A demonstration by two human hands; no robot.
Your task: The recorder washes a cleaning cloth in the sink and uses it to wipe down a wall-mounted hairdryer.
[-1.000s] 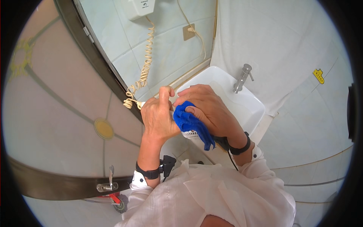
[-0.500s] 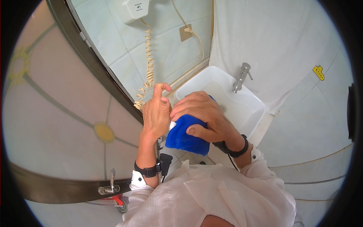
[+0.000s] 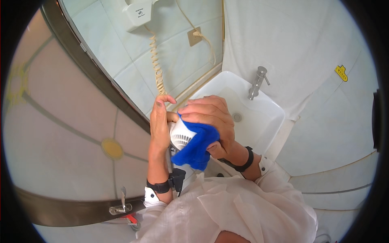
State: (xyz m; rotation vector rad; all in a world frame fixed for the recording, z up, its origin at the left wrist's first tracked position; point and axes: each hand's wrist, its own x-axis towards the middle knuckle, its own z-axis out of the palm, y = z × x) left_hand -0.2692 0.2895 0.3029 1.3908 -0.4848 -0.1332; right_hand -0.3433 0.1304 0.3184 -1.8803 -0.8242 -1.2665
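A white hair dryer with a vented round end is between my hands in front of the sink. My left hand is closed around its far left side, the index finger curled; the grip itself is partly hidden. Over the dryer's right side hangs a blue cloth. My right hand presses this cloth against the dryer, fingers across the top and thumb on the near side. A cream coiled cord comes down from the wall holder and passes out of sight behind my left hand.
A white sink with a metal faucet lies beyond my right hand. To my left stands a dark-framed door with frosted panels and a metal handle. A plug sits in a wall socket. White sheeting hangs behind the faucet.
The cloth has shifted toward the near right, uncovering the dryer's vented end. My right hand has turned and drawn slightly left. My left hand has shifted slightly left.
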